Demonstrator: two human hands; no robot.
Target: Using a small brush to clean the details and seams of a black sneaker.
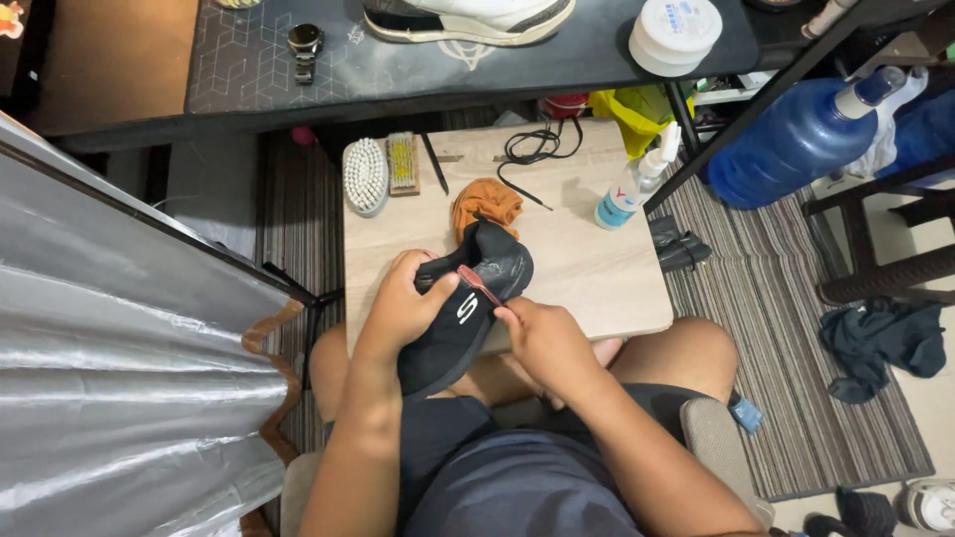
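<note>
Small light-wood table point(597, 268) over striped rug: left hand point(403, 303) grips black slip-on shoe point(468, 308), right hand point(542, 338) pinches small reddish brush point(478, 285) on its upper; scrubbing step under way, further strokes judged next.

A small light-wood table point(607, 268) stands in the middle of the scene. Beneath it and to its right lies a striped rug point(786, 328) in grey and brown. Beyond the table runs a dark desk point(279, 70) with a faint geometric pattern on top. Left of the table hangs a silvery reflective sheet point(109, 378). Right of it a dark chair frame point(875, 249) stands on pale floor point(930, 398).
</note>
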